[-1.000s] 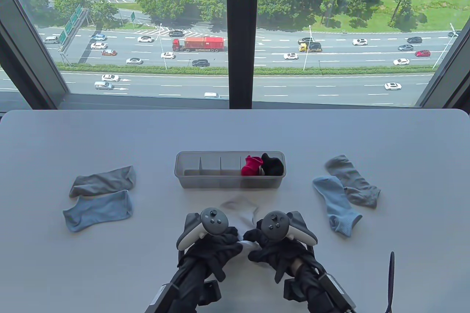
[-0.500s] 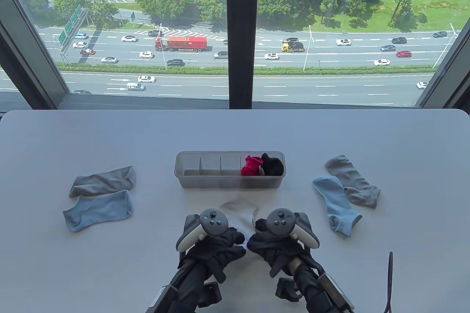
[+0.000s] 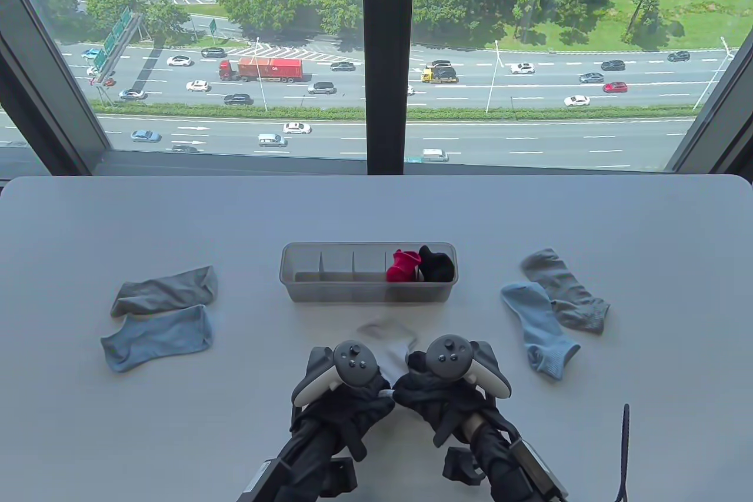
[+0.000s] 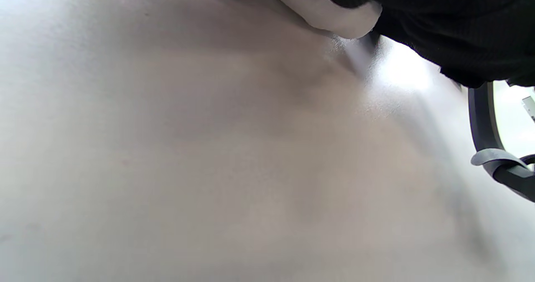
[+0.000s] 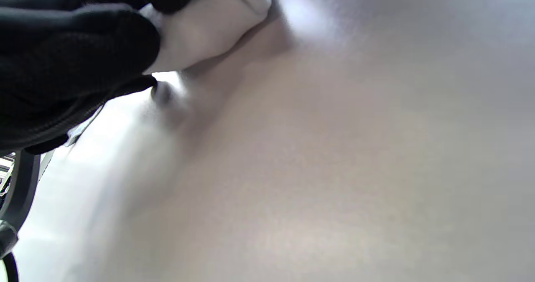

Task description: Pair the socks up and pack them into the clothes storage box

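A white sock pair (image 3: 391, 349) lies near the table's front middle, partly rolled. My left hand (image 3: 367, 393) and right hand (image 3: 415, 390) sit side by side on its near end, fingers curled round the roll. The roll (image 4: 330, 10) shows under my left glove, and in the right wrist view the white roll (image 5: 209, 27) sits in my curled fingers. The clear divided storage box (image 3: 320, 290) stands behind, with a red bundle (image 3: 403, 265) and a black bundle (image 3: 437, 264) in its right compartments. A grey sock (image 3: 166, 290) and blue sock (image 3: 157, 338) lie left; a blue sock (image 3: 540, 328) and grey sock (image 3: 566, 290) lie right.
The white table (image 3: 376, 208) runs back to a window with a road outside. A dark cable (image 3: 625, 449) hangs at the front right. The box's left compartments hold nothing.
Both hands have moved closer together and a little forward over the white socks. Less white fabric shows between and behind them now.
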`<state>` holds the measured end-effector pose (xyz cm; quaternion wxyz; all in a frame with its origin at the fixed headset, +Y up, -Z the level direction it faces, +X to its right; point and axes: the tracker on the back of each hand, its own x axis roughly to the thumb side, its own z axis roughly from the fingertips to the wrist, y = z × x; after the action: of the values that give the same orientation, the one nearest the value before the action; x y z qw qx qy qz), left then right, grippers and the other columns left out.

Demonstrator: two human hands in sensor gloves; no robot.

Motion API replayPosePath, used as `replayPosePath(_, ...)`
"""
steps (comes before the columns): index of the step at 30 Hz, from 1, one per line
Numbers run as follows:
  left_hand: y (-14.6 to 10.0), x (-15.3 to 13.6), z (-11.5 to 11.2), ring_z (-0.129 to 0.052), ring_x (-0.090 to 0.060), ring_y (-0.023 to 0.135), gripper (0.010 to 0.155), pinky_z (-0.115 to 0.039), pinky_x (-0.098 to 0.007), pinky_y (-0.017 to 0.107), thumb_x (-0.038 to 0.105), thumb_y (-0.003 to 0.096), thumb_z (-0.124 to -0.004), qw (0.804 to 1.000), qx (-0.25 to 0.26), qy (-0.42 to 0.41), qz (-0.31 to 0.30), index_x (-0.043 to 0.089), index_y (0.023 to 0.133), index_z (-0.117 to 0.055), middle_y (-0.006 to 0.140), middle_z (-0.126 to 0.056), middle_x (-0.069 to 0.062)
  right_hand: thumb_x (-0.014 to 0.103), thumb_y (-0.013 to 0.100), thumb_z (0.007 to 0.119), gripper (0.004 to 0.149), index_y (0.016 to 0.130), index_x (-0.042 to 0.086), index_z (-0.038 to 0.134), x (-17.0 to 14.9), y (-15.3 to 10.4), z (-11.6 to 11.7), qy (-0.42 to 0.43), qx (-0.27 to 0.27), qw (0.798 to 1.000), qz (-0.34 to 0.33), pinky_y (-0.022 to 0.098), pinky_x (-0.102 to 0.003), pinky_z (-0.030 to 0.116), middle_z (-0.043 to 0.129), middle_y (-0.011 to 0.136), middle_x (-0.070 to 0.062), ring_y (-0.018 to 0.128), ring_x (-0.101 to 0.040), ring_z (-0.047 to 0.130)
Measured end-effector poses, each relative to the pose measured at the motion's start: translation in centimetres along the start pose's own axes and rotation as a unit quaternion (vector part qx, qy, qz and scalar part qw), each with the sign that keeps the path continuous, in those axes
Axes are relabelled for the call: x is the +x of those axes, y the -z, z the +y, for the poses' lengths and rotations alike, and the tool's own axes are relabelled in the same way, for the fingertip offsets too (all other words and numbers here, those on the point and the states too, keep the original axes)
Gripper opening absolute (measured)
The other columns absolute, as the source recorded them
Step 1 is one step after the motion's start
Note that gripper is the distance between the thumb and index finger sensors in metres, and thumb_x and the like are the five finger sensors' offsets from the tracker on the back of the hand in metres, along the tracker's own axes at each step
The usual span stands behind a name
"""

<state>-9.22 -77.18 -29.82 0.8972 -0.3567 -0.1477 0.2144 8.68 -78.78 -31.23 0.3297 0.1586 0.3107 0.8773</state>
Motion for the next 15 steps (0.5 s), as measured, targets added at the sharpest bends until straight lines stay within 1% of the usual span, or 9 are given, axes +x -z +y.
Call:
replayPosePath(1,0.00,0.10,-0.02,-0.002,-0.048,0.107,0.059,-0.010,-0.073,0.071,0.035,0.0592,-0.064,1.000,0.006,0.010,0.008,0.022,0.107,-0.031,0.119,-0.015,-0.012,0.033,0.063,0.055,0.039,0.092,0.010,0.069,0.02,0.03,0.00,0.007,-0.006,1.000,0.001,0.063,-0.065,-0.001,0.010,0.113,-0.026,0.096,-0.047,-0.005)
replayPosePath(2,-0.10,0.25,0.07,-0.007,-0.047,0.108,0.052,-0.012,-0.072,0.072,0.030,0.0597,-0.063,0.999,0.032,0.031,0.018,0.023,0.105,-0.038,0.119,-0.019,-0.010,0.032,0.063,0.054,0.039,0.091,0.008,0.070,-0.02,0.08,0.05,0.014,-0.007,1.000,0.003,0.063,-0.065,-0.001,0.010,0.113,-0.025,0.096,-0.047,-0.005)
replayPosePath(3,-0.15,0.32,0.20,-0.013,-0.048,0.109,0.045,-0.016,-0.073,0.073,0.027,0.0600,-0.062,0.998,0.049,0.034,0.015,0.019,0.103,-0.052,0.119,-0.027,-0.011,0.032,0.063,0.054,0.040,0.090,0.008,0.070,-0.02,0.07,0.04,0.013,-0.007,1.000,0.003,0.063,-0.065,-0.001,0.010,0.113,-0.025,0.097,-0.046,-0.005)
replayPosePath(5,-0.12,0.24,0.34,-0.015,-0.048,0.109,0.042,-0.018,-0.073,0.073,0.025,0.0607,-0.060,0.999,0.046,0.020,0.013,0.016,0.102,-0.057,0.119,-0.030,-0.011,0.034,0.063,0.056,0.041,0.093,0.009,0.069,-0.05,-0.12,-0.04,0.012,-0.017,1.000,0.000,0.064,-0.065,0.000,0.013,0.113,-0.025,0.097,-0.047,-0.003)
replayPosePath(6,-0.14,0.06,0.33,-0.014,-0.048,0.109,0.042,-0.017,-0.073,0.073,0.024,0.0610,-0.059,0.999,0.042,0.012,0.009,0.015,0.102,-0.056,0.119,-0.029,-0.010,0.037,0.062,0.058,0.047,0.099,0.009,0.063,-0.17,-0.15,-0.07,0.018,-0.008,1.000,-0.006,0.064,-0.065,0.000,0.012,0.114,-0.026,0.097,-0.047,-0.003)
replayPosePath(7,-0.15,-0.05,0.32,-0.013,-0.047,0.109,0.042,-0.017,-0.073,0.073,0.024,0.0612,-0.056,0.999,0.039,0.007,0.005,0.013,0.102,-0.054,0.119,-0.028,-0.011,0.041,0.059,0.063,0.060,0.110,0.012,0.048,-0.28,-0.16,-0.05,0.024,0.008,1.000,-0.014,0.063,-0.064,-0.003,0.008,0.113,-0.027,0.096,-0.047,-0.007)
replayPosePath(8,-0.09,-0.16,0.33,-0.010,-0.047,0.108,0.043,-0.016,-0.073,0.072,0.024,0.0614,-0.053,1.000,0.029,-0.001,0.003,0.011,0.102,-0.051,0.119,-0.026,-0.012,0.041,0.059,0.064,0.062,0.111,0.016,0.043,-0.33,-0.13,-0.06,0.026,0.022,0.999,-0.016,0.062,-0.064,-0.004,0.005,0.113,-0.027,0.096,-0.047,-0.009)
replayPosePath(11,-0.04,-0.19,0.28,-0.005,-0.046,0.107,0.044,-0.012,-0.072,0.072,0.027,0.0609,-0.051,1.000,0.012,-0.011,0.001,0.010,0.101,-0.046,0.119,-0.019,-0.014,0.038,0.059,0.063,0.046,0.102,0.022,0.056,-0.21,-0.11,-0.02,0.017,0.005,1.000,-0.012,0.063,-0.064,-0.003,0.008,0.113,-0.026,0.096,-0.047,-0.007)
replayPosePath(15,0.00,0.16,0.14,-0.005,-0.047,0.107,0.052,-0.012,-0.072,0.072,0.034,0.0596,-0.061,1.000,0.014,0.008,0.012,0.012,0.098,-0.034,0.117,-0.016,-0.019,0.037,0.060,0.055,0.042,0.097,0.018,0.064,-0.08,0.02,0.19,0.024,0.018,0.999,-0.013,0.060,-0.065,-0.007,0.005,0.112,-0.025,0.095,-0.046,-0.011)
